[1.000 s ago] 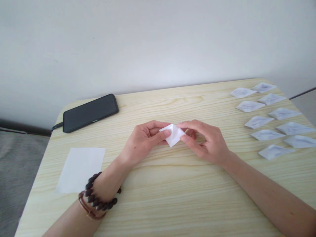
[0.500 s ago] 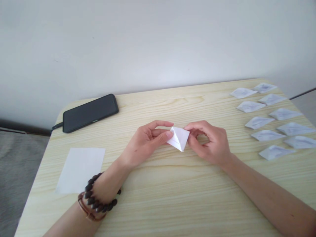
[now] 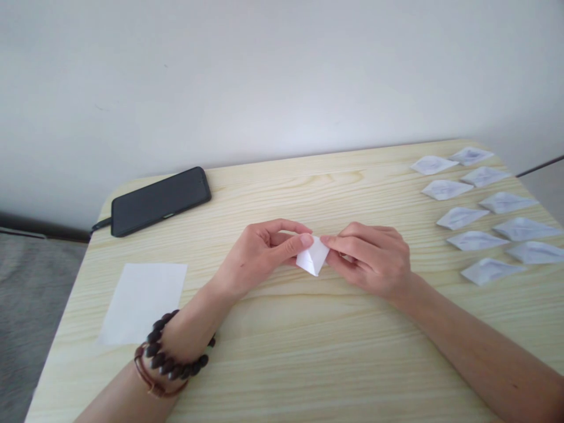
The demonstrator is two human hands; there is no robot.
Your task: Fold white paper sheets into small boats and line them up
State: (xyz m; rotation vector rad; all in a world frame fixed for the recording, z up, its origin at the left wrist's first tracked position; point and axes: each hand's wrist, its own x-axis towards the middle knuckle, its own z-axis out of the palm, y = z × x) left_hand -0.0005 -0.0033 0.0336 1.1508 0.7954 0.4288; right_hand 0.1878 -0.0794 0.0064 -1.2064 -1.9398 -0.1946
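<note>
A small folded white paper piece [image 3: 313,259] is held just above the middle of the light wooden table [image 3: 308,352]. My left hand [image 3: 259,252] pinches its left edge between thumb and fingers. My right hand [image 3: 372,258] pinches its right side, the fingers pressed together over the fold. Most of the paper is hidden between the fingertips; only a small pointed corner shows. A dark bead bracelet [image 3: 174,358] circles my left wrist.
Several folded white paper shapes [image 3: 478,241] lie in two rows at the table's right end. A flat white sheet [image 3: 143,299] lies at the left front. A black phone [image 3: 161,200] with a cable rests at the back left, near a pale wall.
The paper, spread wider half a second ago, is now pressed narrower between both hands. My right fingers have slid left over it; my left hand stays almost still.
</note>
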